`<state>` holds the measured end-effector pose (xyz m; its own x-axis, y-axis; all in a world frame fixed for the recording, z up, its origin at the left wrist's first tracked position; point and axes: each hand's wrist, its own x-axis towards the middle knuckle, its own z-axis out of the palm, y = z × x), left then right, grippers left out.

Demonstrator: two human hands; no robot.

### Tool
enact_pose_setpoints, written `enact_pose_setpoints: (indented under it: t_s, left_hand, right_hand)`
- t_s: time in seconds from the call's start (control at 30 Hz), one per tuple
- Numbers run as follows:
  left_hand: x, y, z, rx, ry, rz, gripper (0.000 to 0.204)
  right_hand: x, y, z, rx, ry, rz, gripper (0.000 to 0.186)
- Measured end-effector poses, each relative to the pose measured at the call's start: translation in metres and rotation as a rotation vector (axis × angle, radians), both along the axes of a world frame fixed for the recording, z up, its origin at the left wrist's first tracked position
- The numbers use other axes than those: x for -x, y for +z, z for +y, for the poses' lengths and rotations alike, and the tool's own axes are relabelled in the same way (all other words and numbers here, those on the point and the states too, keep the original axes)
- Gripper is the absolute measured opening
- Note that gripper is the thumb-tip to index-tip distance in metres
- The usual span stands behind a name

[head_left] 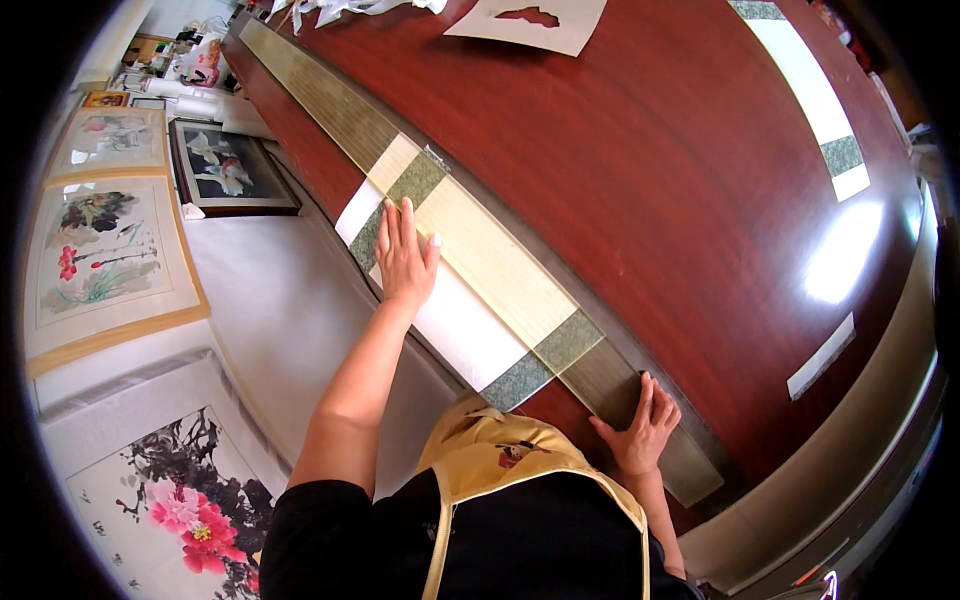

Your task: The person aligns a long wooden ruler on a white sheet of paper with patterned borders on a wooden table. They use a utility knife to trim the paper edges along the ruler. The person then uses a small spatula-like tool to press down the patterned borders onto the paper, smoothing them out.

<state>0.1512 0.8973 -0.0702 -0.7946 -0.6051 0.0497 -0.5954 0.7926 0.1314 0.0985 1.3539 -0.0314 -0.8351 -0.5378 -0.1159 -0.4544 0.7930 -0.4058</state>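
Observation:
A long transparent straightedge runs diagonally along the red-brown tabletop, over a white paper strip with green mottled bands near its ends. My left hand lies on the straightedge and paper, fingers stretched toward the upper green band. My right hand rests at the straightedge's lower part, beyond the paper's near end, with thumb spread and fingers slightly bent. Whether anything small is at its fingertips is too small to tell.
A similar banded strip lies at upper right, a narrow pale strip below it. A sheet with an irregular hole is at the top. Framed paintings stand along the left; more clutter is behind. A curved beige edge borders the right.

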Motion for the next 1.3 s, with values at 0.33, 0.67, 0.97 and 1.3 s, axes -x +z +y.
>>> enact_pose_setpoints:
  t_s: [0.33, 0.67, 0.97, 1.3]
  left_hand:
    - [0.003, 0.011, 0.010, -0.023, 0.054, -0.060, 0.082]
    - [-0.004, 0.005, -0.002, -0.050, 0.065, -0.027, 0.088]
    - [0.022, 0.051, -0.001, -0.176, -0.064, -0.057, 0.076]
    - [0.057, 0.004, -0.043, -0.001, -0.613, 0.057, 0.064]
  right_hand:
    - [-0.002, 0.005, 0.002, -0.017, -0.001, 0.016, 0.115]
    - [-0.012, 0.008, -0.006, 0.024, -0.014, 0.043, 0.123]
    - [-0.079, 0.014, 0.041, 0.279, -0.328, 0.371, 0.061]
    - [-0.263, -0.024, 0.020, 0.477, -1.265, 0.338, 0.025]
